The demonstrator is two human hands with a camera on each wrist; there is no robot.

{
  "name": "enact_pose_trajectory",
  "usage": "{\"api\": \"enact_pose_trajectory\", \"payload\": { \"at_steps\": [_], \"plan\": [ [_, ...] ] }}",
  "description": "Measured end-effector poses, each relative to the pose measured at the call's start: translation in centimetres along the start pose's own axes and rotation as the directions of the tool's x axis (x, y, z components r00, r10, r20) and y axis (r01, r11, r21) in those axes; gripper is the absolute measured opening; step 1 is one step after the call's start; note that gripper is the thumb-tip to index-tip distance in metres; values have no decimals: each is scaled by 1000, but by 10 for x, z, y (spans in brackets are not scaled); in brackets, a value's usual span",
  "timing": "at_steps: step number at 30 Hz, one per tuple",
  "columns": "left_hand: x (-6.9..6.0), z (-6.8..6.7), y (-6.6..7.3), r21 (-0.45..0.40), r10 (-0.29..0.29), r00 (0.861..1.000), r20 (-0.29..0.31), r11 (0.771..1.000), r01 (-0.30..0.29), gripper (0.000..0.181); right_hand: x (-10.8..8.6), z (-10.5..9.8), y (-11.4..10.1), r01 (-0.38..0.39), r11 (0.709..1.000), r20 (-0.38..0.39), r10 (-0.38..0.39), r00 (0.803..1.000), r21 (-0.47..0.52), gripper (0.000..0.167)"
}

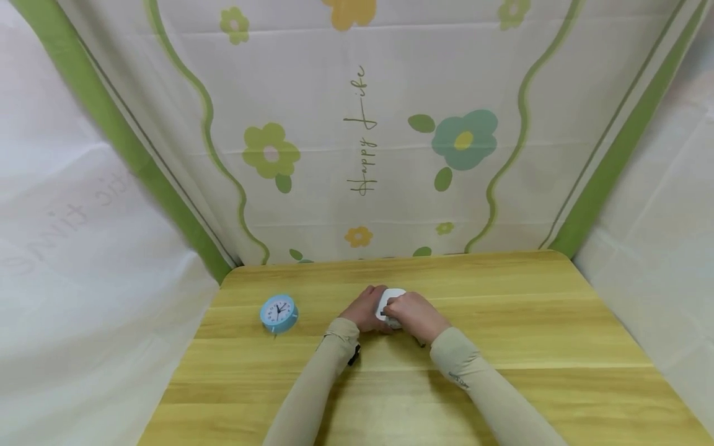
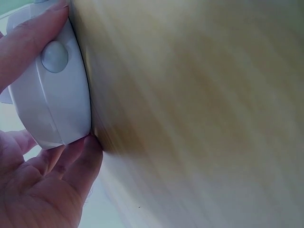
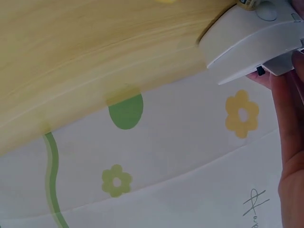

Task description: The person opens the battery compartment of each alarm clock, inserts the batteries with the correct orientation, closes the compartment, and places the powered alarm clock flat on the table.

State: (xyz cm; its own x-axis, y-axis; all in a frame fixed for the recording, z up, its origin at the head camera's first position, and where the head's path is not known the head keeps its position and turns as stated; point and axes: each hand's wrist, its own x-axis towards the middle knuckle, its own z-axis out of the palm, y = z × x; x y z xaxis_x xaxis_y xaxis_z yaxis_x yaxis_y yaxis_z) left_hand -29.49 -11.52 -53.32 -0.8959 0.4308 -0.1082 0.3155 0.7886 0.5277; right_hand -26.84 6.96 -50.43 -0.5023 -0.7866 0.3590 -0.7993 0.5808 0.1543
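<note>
A rounded white plastic device [image 1: 393, 296] is held on the wooden table between both hands. My left hand [image 1: 368, 309] grips its side. In the left wrist view, the thumb lies along the device's side wall [image 2: 61, 99] near an oval button, while the other fingers curl under its lower end. My right hand [image 1: 415, 314] bends over the top, fingertips at a light projecting part [image 3: 280, 65] beside a small black switch [image 3: 260, 71]. Those fingertips are partly hidden. A small brass-coloured cylindrical end [image 3: 248, 4] shows at the right wrist view's top edge; its kind is unclear.
A light blue round alarm clock [image 1: 279, 313] lies face up, left of the hands. The wooden table [image 1: 502, 396] ends at the back against a white curtain [image 1: 312, 87] with flowers and lettering. White cloth hangs on both sides.
</note>
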Motion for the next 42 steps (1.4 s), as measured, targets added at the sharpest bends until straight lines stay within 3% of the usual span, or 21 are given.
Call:
{"api": "enact_pose_trajectory", "payload": {
  "at_steps": [5, 10, 20, 28, 32, 37, 42],
  "plan": [
    [-1, 2, -3, 2, -3, 1000, -3, 1000, 3, 100, 0, -1, -2, 15, 1000, -11, -15, 1000, 6, 18],
    [-1, 2, -3, -19, -3, 1000, 2, 1000, 3, 99, -2, -5, 0, -31, 999, -12, 32, 999, 27, 19],
    [3, 6, -7, 13, -14, 1000, 2, 1000, 14, 104, -7, -18, 12, -113, 984, 62, 106, 992, 138, 29],
    [4, 3, -3, -23, -43, 999, 10, 999, 43, 109, -13, -30, 30, -151, 973, 50, 144, 988, 174, 20],
    [5, 3, -3, -17, -36, 999, 6, 999, 36, 109, -19, -29, 36, -187, 972, 69, 179, 981, 144, 15],
    [5, 3, -3, -13, -35, 999, 12, 999, 35, 112, -30, -26, 43, -164, 986, 62, 161, 985, 44, 13],
    [4, 3, -1, -14, -52, 999, 15, 999, 52, 113, -43, -24, 53, -184, 983, 57, 183, 981, 14, 13]
  ]
}}
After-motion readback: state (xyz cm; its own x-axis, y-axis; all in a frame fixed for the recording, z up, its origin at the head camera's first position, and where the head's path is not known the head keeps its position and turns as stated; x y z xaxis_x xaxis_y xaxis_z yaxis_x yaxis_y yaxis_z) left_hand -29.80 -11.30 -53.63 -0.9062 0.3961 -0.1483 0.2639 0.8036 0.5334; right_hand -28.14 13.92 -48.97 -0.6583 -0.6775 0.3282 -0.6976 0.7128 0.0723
